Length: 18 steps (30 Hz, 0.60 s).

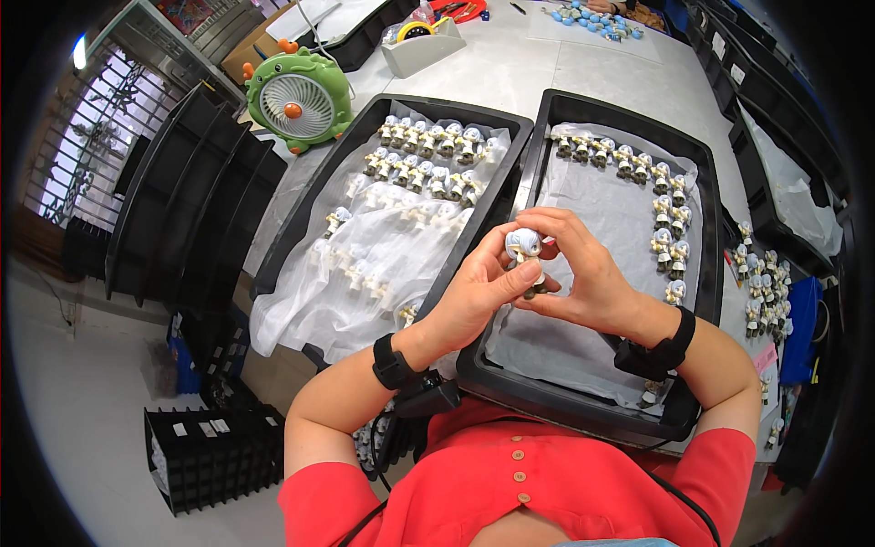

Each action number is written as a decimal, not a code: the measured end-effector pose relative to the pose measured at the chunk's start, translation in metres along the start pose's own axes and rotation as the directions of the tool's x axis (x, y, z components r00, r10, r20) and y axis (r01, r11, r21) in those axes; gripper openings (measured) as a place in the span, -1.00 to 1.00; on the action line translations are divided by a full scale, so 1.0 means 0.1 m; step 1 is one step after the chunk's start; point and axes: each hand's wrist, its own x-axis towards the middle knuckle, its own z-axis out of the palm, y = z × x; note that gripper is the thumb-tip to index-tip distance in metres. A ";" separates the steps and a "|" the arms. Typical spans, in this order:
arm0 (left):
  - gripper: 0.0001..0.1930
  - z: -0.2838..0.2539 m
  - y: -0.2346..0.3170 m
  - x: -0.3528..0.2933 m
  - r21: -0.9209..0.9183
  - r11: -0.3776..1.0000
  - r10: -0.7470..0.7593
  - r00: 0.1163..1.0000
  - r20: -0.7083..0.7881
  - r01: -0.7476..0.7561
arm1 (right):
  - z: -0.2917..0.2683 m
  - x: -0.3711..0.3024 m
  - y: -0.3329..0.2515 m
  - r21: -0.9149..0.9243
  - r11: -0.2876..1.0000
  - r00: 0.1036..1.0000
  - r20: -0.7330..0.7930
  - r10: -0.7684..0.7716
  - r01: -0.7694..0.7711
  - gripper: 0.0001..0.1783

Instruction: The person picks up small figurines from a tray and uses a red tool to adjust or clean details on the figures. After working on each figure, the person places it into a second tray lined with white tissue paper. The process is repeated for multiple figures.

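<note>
A small white-haired figurine (pixel 524 244) with a pale coat and dark base is held up between my two hands, above the inner edge of the right tray. My left hand (pixel 476 290) is closed on it, thumb across its front. Curled around its other side, my right hand (pixel 591 281) touches it near the head and the base; a bit of red shows by those fingers. Below lies the black right tray (pixel 629 111), lined with white sheet, with similar figurines along its far and right sides. The left tray (pixel 319 196) holds rows of figurines, partly under a thin white sheet.
A green fan (pixel 296 102) and a tape dispenser (pixel 424 50) stand beyond the left tray. More figurines (pixel 766 292) cluster on the table at right, beside a blue bin (pixel 802 328). Black trays (pixel 173 210) are stacked at left; a black crate (pixel 214 456) sits on the floor.
</note>
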 end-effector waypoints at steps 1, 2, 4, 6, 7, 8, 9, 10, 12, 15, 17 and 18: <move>-0.47 0.00 0.01 0.00 0.007 1.000 0.001 1.000 -0.001 -0.001 | 0.00 0.00 0.00 -0.002 1.000 1.000 0.000 -0.001 0.001 -0.21; -0.47 0.01 0.01 0.00 0.008 1.000 0.002 1.000 0.003 -0.002 | 0.00 0.00 0.01 -0.003 1.000 1.000 0.000 -0.002 0.002 -0.21; -0.47 0.02 0.02 0.00 0.011 1.000 0.003 1.000 0.010 -0.003 | 0.01 0.00 0.01 -0.004 1.000 1.000 -0.007 -0.005 0.005 -0.21; -0.47 0.02 0.01 0.00 0.006 1.000 0.003 1.000 0.004 -0.003 | 0.01 0.00 0.01 -0.004 1.000 1.000 -0.006 -0.004 0.004 -0.22; -0.47 0.02 0.01 0.00 0.003 1.000 0.003 1.000 0.001 -0.003 | 0.01 0.00 0.01 -0.004 1.000 1.000 -0.002 -0.002 0.002 -0.22; -0.47 0.02 0.01 0.00 0.000 1.000 0.004 1.000 -0.003 -0.004 | 0.01 0.01 0.01 -0.003 1.000 1.000 0.003 0.000 0.000 -0.22; -0.47 0.02 0.01 0.00 -0.003 1.000 0.003 1.000 -0.005 -0.003 | 0.00 0.01 0.00 -0.005 1.000 1.000 0.004 0.003 -0.003 -0.22; -0.47 0.02 0.01 0.00 -0.006 1.000 0.003 1.000 -0.006 -0.003 | 0.00 0.00 0.00 -0.007 1.000 1.000 0.004 0.005 -0.005 -0.22; -0.47 0.02 0.01 0.00 -0.001 1.000 0.002 1.000 -0.007 -0.002 | 0.00 0.00 0.00 -0.007 1.000 1.000 0.002 0.005 -0.005 -0.22; -0.47 0.02 0.01 0.00 0.002 1.000 0.002 1.000 -0.008 -0.002 | 0.00 0.00 0.00 -0.005 1.000 1.000 -0.002 0.004 -0.004 -0.22; -0.47 0.01 0.01 0.00 0.005 1.000 0.001 1.000 -0.010 -0.001 | 0.00 0.00 0.00 -0.005 1.000 1.000 0.002 0.010 -0.010 -0.22; -0.47 0.01 0.01 0.00 0.006 1.000 0.000 1.000 -0.010 0.000 | 0.00 0.00 0.00 -0.006 1.000 1.000 0.002 0.010 -0.010 -0.22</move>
